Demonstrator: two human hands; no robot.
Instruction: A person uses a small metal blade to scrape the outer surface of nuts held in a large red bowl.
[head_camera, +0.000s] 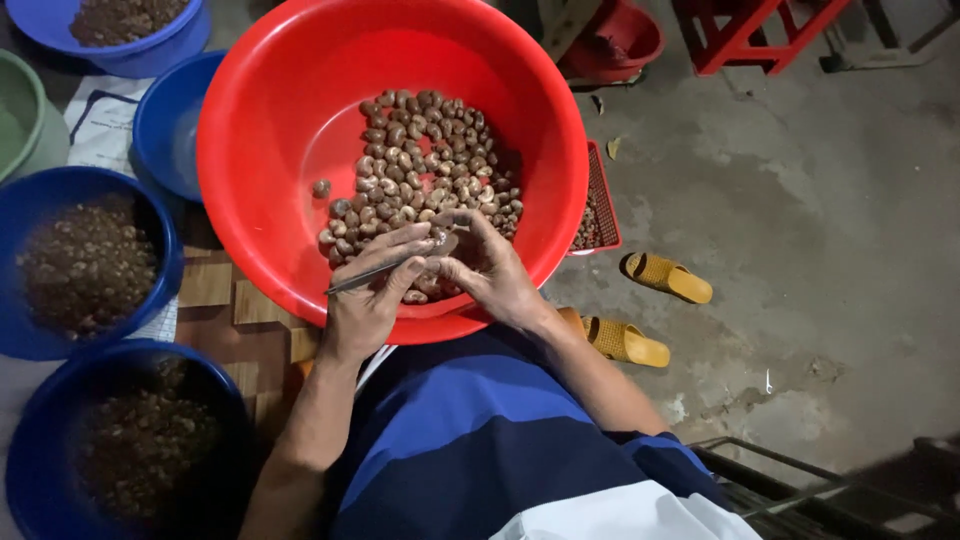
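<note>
Red basin (270, 150) of nuts (425, 165) amid blue bowls (60, 330).

Big basin (270, 150) sits center frame with the nuts (425, 170) piled inside, both hands (430, 275) meeting over its lower edge, smaller bowls (90, 260) stacked down the left side, sandals (645, 310) lower right, maybe a tray (600, 205) tucked behind the basin's right rim.
</note>
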